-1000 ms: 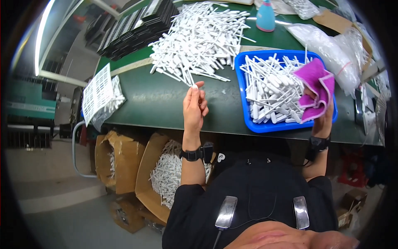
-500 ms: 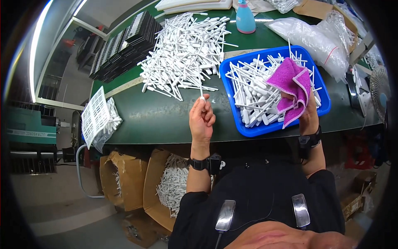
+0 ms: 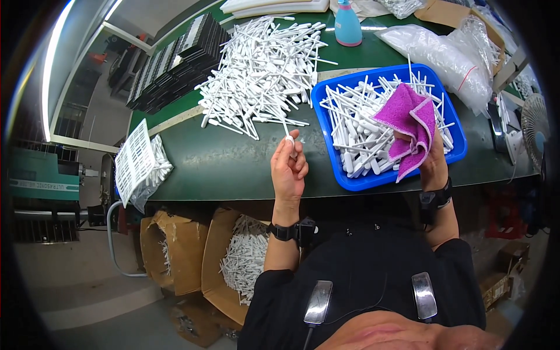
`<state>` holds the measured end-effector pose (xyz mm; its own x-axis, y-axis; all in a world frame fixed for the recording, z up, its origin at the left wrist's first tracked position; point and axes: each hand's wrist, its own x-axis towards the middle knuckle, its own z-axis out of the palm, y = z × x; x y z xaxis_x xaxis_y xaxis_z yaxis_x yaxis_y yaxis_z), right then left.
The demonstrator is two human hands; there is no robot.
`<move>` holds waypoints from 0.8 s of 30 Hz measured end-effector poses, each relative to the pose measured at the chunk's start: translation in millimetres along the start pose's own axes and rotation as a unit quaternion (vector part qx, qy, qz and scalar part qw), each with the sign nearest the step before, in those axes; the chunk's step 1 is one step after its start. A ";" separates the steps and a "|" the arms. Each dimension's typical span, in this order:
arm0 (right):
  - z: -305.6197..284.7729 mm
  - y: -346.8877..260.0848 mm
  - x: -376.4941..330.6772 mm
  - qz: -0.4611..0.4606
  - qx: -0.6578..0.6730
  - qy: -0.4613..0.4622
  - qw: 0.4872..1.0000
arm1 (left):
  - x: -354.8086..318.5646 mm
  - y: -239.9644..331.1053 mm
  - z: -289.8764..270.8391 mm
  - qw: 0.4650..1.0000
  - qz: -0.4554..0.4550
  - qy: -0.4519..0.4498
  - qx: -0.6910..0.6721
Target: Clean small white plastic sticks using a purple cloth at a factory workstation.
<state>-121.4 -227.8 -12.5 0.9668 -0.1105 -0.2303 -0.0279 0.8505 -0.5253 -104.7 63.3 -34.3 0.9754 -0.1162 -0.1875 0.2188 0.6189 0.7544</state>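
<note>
Between the fingertips of my left hand (image 3: 290, 167) is a slim white plastic stick (image 3: 285, 126) with a wider end, pinched upright above the bench. My right hand (image 3: 433, 166) grips a purple cloth (image 3: 408, 119), which hides most of its fingers. The cloth hangs over the right part of a blue tray (image 3: 349, 184) heaped with similar white sticks (image 3: 360, 131). A large loose pile of these white sticks (image 3: 259, 70) lies beyond my left hand.
Black stacked trays (image 3: 175, 64) stand at the back left of the green bench (image 3: 221, 166). A bag of sticks with a white printed sheet (image 3: 135, 157) sits at the left edge. Behind the tray are a blue spray bottle (image 3: 348, 26) and a plastic bag (image 3: 431, 55). Cardboard boxes (image 3: 186, 251) stand below.
My left hand has shifted slightly to the right, still pinching the white stick. The right hand and the purple cloth have hardly moved.
</note>
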 end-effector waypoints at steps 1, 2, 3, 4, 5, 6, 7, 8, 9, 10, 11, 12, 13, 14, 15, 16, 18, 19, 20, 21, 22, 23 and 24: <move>4.1 0.5 -2.0 -0.007 -0.017 0.030 0.999 | -0.4 -0.1 0.0 1.000 0.000 -0.001 -0.008; 6.0 1.1 -2.4 -0.013 -0.034 0.059 0.998 | -0.5 -0.6 -1.1 1.000 0.000 0.000 -0.007; -0.3 0.4 -0.3 -0.014 -0.035 0.059 0.998 | -0.6 -1.5 -1.5 1.000 0.001 0.002 -0.002; -14.4 -0.4 5.2 -0.001 -0.020 0.012 1.000 | -0.8 -2.2 -1.7 1.000 0.002 0.004 0.003; -28.3 -1.5 10.7 0.012 -0.005 -0.035 0.999 | -1.0 -2.4 -1.1 1.000 0.003 0.005 0.008; -28.0 -0.9 11.9 0.027 0.011 -0.081 0.996 | -1.7 -2.5 -1.3 1.000 0.003 0.006 0.008; -26.0 -0.5 10.8 0.027 0.011 -0.082 0.996 | -2.4 -2.3 -0.9 1.000 0.003 0.011 0.008; -24.2 -0.3 8.5 0.022 -0.005 -0.063 0.998 | -3.4 -2.0 0.0 1.000 0.002 0.015 0.008; -22.4 -0.1 5.2 0.017 -0.020 -0.044 0.999 | -4.8 -1.2 1.3 1.000 0.002 0.019 0.008; -18.0 -0.1 0.5 0.011 -0.036 -0.026 0.999 | -8.2 0.6 3.8 1.000 0.004 0.018 0.008; -7.2 0.0 -9.3 0.008 -0.037 -0.026 0.999 | -12.8 3.0 7.6 0.999 -0.013 -0.011 0.042; 7.4 2.6 -21.5 0.008 -0.098 -0.075 0.992 | -16.3 3.6 9.9 0.996 -0.030 -0.039 0.077; 24.4 3.9 -35.1 0.004 -0.161 -0.121 0.980 | -19.4 4.0 14.0 0.990 -0.048 -0.073 0.110; 37.8 7.7 -41.2 0.000 -0.224 -0.165 0.961 | -21.7 3.9 15.9 0.990 -0.050 -0.081 0.108; 45.6 10.4 -36.6 0.028 -0.294 -0.188 0.937 | -22.6 1.9 20.0 0.962 -0.101 -0.153 0.201; 48.0 12.7 -28.2 0.056 -0.362 -0.206 0.908 | -23.4 -0.6 23.9 0.918 -0.147 -0.225 0.292; 30.5 18.4 -17.0 0.098 -0.404 -0.199 0.888 | -27.6 -2.2 35.3 0.908 -0.166 -0.238 0.300; 25.5 15.9 -12.9 0.154 -0.437 -0.205 0.862 | -29.0 -3.6 36.8 0.903 -0.181 -0.232 0.312; 25.9 4.0 -8.3 0.141 -0.441 -0.188 0.866 | -29.1 -7.5 35.2 0.928 -0.125 -0.177 0.305; 33.7 -12.7 -2.8 0.119 -0.431 -0.150 0.882 | -31.7 -6.1 32.4 0.946 -0.066 -0.115 0.296; 38.6 -31.8 3.5 0.097 -0.421 -0.111 0.895 | -30.6 -0.1 24.6 0.952 -0.047 -0.107 0.283; 46.7 -54.5 6.1 0.023 -0.373 -0.095 0.923 | -30.1 8.5 14.0 0.958 -0.028 -0.094 0.269; 54.0 -81.3 11.9 -0.051 -0.323 -0.080 0.941 | -30.9 14.0 5.1 0.958 -0.031 -0.102 0.267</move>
<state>-93.9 -270.4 71.7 0.9973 -0.0516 -0.0517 -0.0309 0.3430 -0.9388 -131.6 71.6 -14.7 0.9331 -0.3237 -0.1568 0.2069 0.1265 0.9701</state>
